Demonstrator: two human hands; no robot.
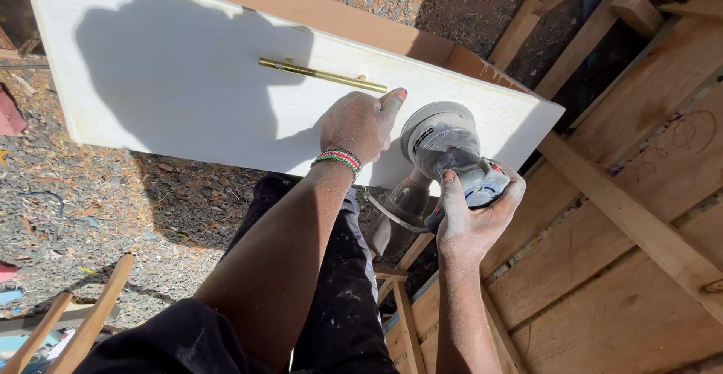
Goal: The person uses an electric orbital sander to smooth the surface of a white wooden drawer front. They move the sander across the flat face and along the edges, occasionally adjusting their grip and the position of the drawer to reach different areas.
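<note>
Left hand (360, 123) lies knuckles-up on the white panel (173, 73), fingers curled, gripping nothing, thumb tip just below the brass handle (322, 75) w/ its right end. Right hand (474, 212) is closed round the grey sander (444, 152), pad pressed to the panel's near edge by the right corner. Wooden planks (625, 268) lie right.

a rough wooden plank workbench (625, 268) carries a white drawer front (188, 80) fitted with a brass bar handle (322, 75). gravel ground (113, 201) strewn with sawdust lies below, left of the bench.
</note>
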